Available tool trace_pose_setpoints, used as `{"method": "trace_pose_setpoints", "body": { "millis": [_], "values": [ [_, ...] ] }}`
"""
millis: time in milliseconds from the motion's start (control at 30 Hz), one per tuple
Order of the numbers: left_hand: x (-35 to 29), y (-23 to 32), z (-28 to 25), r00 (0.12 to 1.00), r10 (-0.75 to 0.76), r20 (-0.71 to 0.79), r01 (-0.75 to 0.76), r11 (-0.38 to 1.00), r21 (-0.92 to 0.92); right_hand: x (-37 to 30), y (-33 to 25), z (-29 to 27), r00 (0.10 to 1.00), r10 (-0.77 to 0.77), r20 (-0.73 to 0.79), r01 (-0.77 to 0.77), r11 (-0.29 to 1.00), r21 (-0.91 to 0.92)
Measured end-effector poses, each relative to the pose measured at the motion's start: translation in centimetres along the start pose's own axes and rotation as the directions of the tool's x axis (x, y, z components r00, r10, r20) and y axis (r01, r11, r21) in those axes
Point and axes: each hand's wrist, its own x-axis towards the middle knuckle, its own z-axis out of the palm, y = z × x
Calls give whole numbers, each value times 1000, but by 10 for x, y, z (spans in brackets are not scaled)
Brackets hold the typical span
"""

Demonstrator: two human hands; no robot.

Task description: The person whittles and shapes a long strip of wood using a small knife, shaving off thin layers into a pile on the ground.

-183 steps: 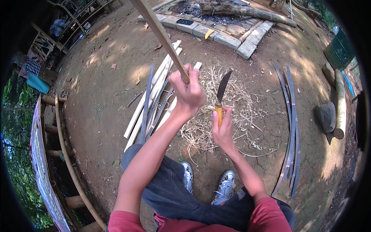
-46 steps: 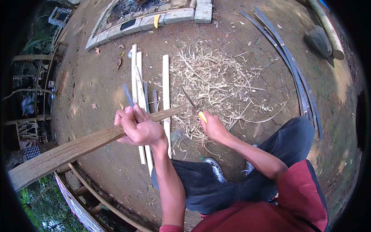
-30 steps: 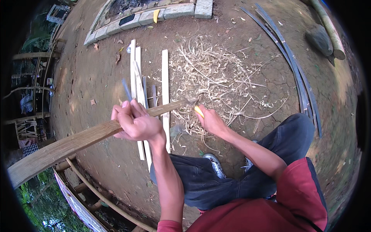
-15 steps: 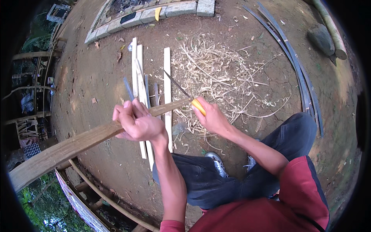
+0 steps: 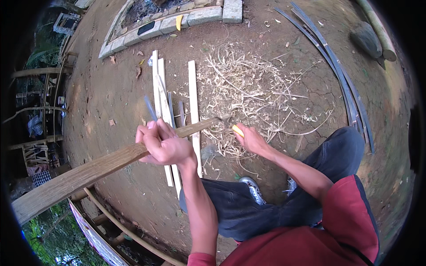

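My left hand [image 5: 166, 144] is closed around a long brown bamboo slat [image 5: 88, 171]. The slat slants across the view from the lower left edge, and its narrow far end lies over the shavings. My right hand [image 5: 254, 141] grips the yellow handle of a knife [image 5: 238, 130], just right of that end. The blade is too blurred to make out well, so I cannot tell whether it touches the slat. Under the slat, several pale strips [image 5: 193, 91] lie lengthwise on the ground, some partly hidden by my left hand.
Curled shavings [image 5: 248, 84] are heaped beyond my right hand. Long dark strips [image 5: 339, 73] lie at the right, near a rock [image 5: 366, 40] and a log [image 5: 377, 26]. A stone border [image 5: 204, 16] at the far side bears a dark flat object [image 5: 146, 28]. Bamboo rails [image 5: 128, 228] run along the left.
My right hand has moved right and slightly down with the knife, away from the slat's end. My left hand keeps hold of the slat. The view has shifted a little.
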Motion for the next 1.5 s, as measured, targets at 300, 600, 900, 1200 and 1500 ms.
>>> {"method": "trace_pose_setpoints", "body": {
  "millis": [300,600,900,1200,1500],
  "values": [
    [0,8,11,999,28,29,-27,999,-43,1,51,16,999,-21,-39,18,995,-94],
    [-2,5,10,1000,27,0,-27,998,-60,2,-2,2,988,-88,-124,99,992,84],
    [-1,7,6,1000,-27,0,27,992,-127,-1,-28,-18,998,-12,-56,20,991,130],
    [0,4,5,1000,-13,-9,12,995,-104,4,-50,-35,999,52,-2,-52,998,-25],
    [-5,9,16,999,2,-52,-9,989,-146,-10,18,5,982,148,114,-125,975,-185]
  ]
}}
